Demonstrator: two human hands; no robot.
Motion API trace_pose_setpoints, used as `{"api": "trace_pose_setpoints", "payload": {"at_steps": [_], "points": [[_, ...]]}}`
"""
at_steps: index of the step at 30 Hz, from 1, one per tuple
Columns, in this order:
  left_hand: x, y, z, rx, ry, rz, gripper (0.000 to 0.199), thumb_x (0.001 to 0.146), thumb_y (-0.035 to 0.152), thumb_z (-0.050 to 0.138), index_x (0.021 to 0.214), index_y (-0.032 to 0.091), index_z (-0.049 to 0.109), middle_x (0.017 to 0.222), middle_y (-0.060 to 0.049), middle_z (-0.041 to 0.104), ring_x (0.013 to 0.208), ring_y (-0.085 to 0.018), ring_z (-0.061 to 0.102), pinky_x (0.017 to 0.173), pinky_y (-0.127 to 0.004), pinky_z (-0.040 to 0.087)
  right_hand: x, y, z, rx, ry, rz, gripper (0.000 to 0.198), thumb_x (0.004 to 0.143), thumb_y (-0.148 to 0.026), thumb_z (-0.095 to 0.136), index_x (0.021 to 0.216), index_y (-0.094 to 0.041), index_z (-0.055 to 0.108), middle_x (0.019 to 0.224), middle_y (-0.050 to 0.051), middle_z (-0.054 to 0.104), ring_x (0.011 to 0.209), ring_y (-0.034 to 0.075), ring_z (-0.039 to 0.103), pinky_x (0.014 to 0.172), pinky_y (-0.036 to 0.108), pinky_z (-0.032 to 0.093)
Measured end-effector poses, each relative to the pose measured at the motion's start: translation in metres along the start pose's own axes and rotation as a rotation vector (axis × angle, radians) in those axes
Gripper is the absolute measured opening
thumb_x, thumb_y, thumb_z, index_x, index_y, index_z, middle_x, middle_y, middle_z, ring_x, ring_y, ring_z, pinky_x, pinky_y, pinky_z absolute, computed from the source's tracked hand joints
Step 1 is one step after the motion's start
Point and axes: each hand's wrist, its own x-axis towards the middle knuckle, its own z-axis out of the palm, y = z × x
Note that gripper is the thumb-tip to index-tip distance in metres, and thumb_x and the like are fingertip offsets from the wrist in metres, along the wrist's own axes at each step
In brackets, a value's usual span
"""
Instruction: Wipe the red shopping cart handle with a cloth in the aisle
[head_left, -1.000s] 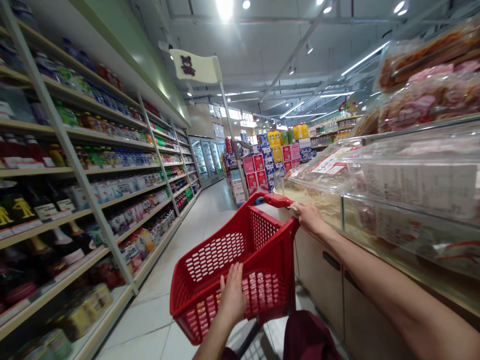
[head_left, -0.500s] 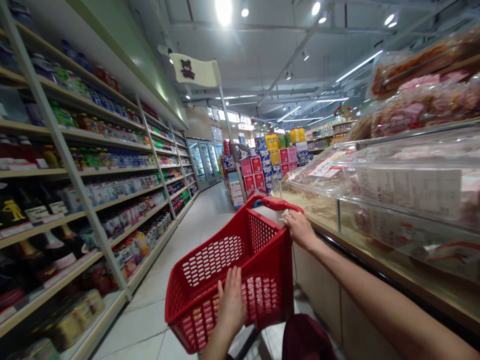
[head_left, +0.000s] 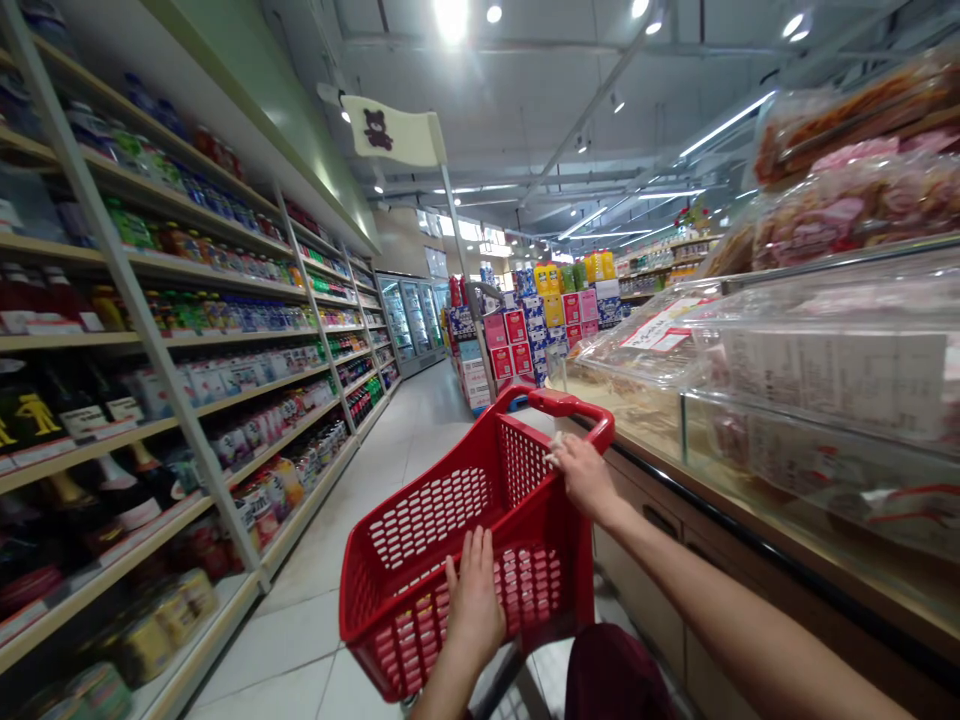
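A red plastic shopping cart (head_left: 442, 500) with perforated walls stands in front of me, its basket tilted across the view. My left hand (head_left: 474, 605) lies on the near side wall, fingers stretched out and pointing up to the rim. At the handle end, my right hand (head_left: 586, 478) is closed around a small crumpled white cloth (head_left: 556, 448), perhaps a tissue, and rests at the basket's top corner. Just above it curves the red handle (head_left: 574, 405). A pole with a cream bear flag (head_left: 395, 130) rises behind the handle.
Shelves of bottles and packs (head_left: 225, 320) line the left side. To the right is a counter with clear covers (head_left: 675, 400) and packaged food. Stacked cartons (head_left: 517, 345) stand ahead, glass-door fridges (head_left: 412, 315) farther back. Pale floor tiles (head_left: 300, 625) run along the aisle.
My right hand has moved from the handle down and left to the basket's corner. The cart sits slightly farther right in view, and my left hand has shifted with it.
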Motion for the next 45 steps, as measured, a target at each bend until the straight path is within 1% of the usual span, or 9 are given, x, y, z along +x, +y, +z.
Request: {"api": "trace_pose_setpoints", "payload": {"at_steps": [4,11,18,24,30,32,37,42,45], "points": [[0.001,0.003,-0.001,0.033,-0.021,-0.001,0.087,0.054,0.003,0.036,0.136,0.011,0.008,0.145,-0.003,0.003,0.133,-0.020,-0.002,0.107,-0.046,0.004,-0.021,-0.033,0.024,0.069,-0.051,-0.283,0.028,0.085,-0.018,0.043,0.109,-0.021,0.058,0.118,0.008,0.055,0.112,0.020,0.044,0.095,0.036,0.032],[0.004,0.000,0.012,0.038,0.042,0.030,0.088,0.054,0.005,0.037,0.136,0.012,0.006,0.145,-0.003,0.001,0.132,-0.020,-0.004,0.106,-0.047,0.006,0.005,0.022,-0.004,-0.116,0.008,0.062,0.031,0.083,-0.011,0.040,0.108,-0.012,0.058,0.117,0.016,0.053,0.112,0.026,0.045,0.092,0.041,0.034],[0.007,-0.005,0.019,0.049,0.059,0.037,0.085,0.055,0.007,0.036,0.136,0.010,0.008,0.145,-0.004,0.002,0.133,-0.019,-0.002,0.106,-0.047,0.005,-0.028,-0.045,0.032,0.027,-0.025,-0.237,0.030,0.083,-0.011,0.043,0.107,-0.019,0.059,0.118,0.007,0.055,0.116,0.021,0.042,0.096,0.038,0.034],[0.003,0.001,0.010,0.015,0.042,0.035,0.086,0.054,0.006,0.037,0.136,0.011,0.009,0.145,-0.005,0.004,0.133,-0.020,-0.001,0.107,-0.046,0.006,-0.015,-0.015,0.014,-0.051,0.033,0.043,0.036,0.080,-0.004,0.042,0.111,-0.012,0.057,0.121,0.016,0.051,0.115,0.027,0.044,0.094,0.044,0.035],[0.000,0.001,0.002,0.001,-0.022,0.035,0.084,0.056,0.005,0.036,0.135,0.010,0.011,0.145,-0.006,0.005,0.133,-0.019,0.000,0.107,-0.045,0.004,-0.045,-0.064,0.050,0.041,0.063,-0.275,0.035,0.082,-0.008,0.040,0.111,-0.018,0.057,0.121,0.008,0.053,0.117,0.021,0.042,0.095,0.039,0.036],[-0.003,-0.005,0.001,-0.022,-0.015,0.025,0.084,0.055,0.002,0.035,0.135,0.010,0.012,0.145,-0.005,0.007,0.132,-0.017,0.001,0.108,-0.039,0.005,-0.043,-0.057,0.046,0.044,0.055,-0.246,0.037,0.082,-0.005,0.039,0.111,-0.018,0.057,0.121,0.008,0.053,0.117,0.021,0.042,0.096,0.040,0.036],[-0.007,-0.014,0.005,-0.079,0.075,-0.021,0.084,0.054,-0.002,0.035,0.135,0.008,0.014,0.145,-0.005,0.009,0.132,-0.016,0.000,0.109,-0.032,0.005,-0.028,-0.031,0.030,0.004,0.080,0.014,0.038,0.081,-0.003,0.036,0.111,-0.015,0.057,0.123,0.013,0.050,0.118,0.024,0.041,0.095,0.045,0.035],[-0.008,-0.018,0.006,-0.072,0.051,0.006,0.082,0.055,0.000,0.035,0.134,0.008,0.017,0.144,-0.005,0.012,0.132,-0.015,0.004,0.109,-0.031,0.006,-0.047,-0.072,0.051,0.135,-0.033,-0.224,0.036,0.084,-0.009,0.039,0.115,-0.019,0.054,0.123,0.010,0.050,0.121,0.021,0.038,0.097,0.042,0.034],[-0.012,-0.022,0.007,-0.045,0.064,-0.020,0.081,0.057,-0.001,0.034,0.135,0.009,0.016,0.144,-0.005,0.012,0.132,-0.015,0.003,0.109,-0.033,0.006,-0.041,-0.059,0.046,0.118,-0.053,-0.175,0.038,0.083,-0.007,0.037,0.115,-0.019,0.054,0.126,0.010,0.048,0.121,0.021,0.037,0.097,0.043,0.032]]}}
